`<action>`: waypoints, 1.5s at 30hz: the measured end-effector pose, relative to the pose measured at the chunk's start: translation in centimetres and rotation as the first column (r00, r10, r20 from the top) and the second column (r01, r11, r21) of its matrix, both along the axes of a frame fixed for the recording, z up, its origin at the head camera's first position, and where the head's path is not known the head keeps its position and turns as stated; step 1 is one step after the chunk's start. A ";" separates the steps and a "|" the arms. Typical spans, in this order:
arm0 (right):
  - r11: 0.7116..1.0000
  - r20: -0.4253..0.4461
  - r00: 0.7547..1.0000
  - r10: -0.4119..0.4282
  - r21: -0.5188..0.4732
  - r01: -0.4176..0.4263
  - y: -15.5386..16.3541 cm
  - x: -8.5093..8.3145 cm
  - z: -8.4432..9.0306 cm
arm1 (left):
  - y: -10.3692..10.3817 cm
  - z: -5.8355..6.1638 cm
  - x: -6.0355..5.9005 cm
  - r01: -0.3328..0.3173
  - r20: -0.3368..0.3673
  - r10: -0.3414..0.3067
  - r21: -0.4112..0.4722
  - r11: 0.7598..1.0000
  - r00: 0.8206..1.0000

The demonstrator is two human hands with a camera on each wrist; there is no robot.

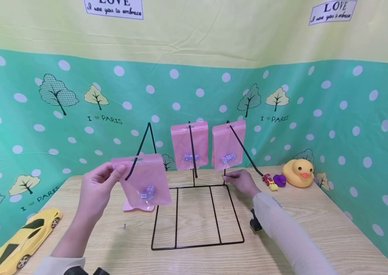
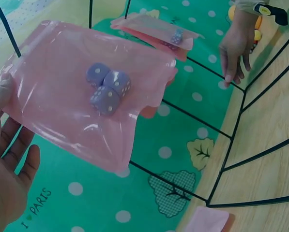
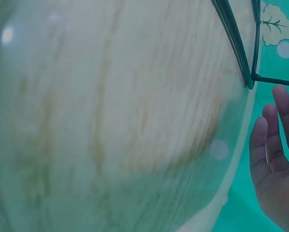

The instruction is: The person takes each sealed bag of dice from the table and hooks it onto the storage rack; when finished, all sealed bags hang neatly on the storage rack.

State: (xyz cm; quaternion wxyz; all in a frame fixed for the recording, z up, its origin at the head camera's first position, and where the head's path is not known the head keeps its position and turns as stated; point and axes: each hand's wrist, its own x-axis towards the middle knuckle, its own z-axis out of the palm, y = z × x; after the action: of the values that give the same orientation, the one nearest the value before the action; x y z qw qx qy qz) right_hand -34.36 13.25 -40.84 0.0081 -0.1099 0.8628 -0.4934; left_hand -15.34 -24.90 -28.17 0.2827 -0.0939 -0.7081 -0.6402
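I'm watching the left hand (image 1: 95, 187) pinching a pink dice pouch (image 1: 144, 179) by its top corner, right at the wire rack's (image 1: 197, 214) left hook (image 1: 138, 157). It's looking light, floppy and slick, so the stiffer header strip is the place to grip. The left wrist view is showing three purple dice (image 2: 108, 87) inside. The right hand (image 1: 243, 181) is resting loose-fingered at the rack's base.

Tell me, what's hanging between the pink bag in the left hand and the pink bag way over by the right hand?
One more pink bag of purple dice hangs on the black wire rack's middle hook, between the held bag and the right bag. The head view shows it.
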 end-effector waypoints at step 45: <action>0.998 -0.030 1.000 0.006 0.057 -0.004 0.1 0.1 0.6 | 0.6 2.8 -6.5 -0.225 0.147 0.259 -0.214 0.950 0.955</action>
State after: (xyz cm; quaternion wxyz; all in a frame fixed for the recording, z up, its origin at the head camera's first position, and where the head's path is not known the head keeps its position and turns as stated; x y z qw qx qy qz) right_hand -34.28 13.33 -40.21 -0.0006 -0.1194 0.8762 -0.4670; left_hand -21.79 -24.30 -25.41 0.2863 0.0227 -0.7955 -0.5336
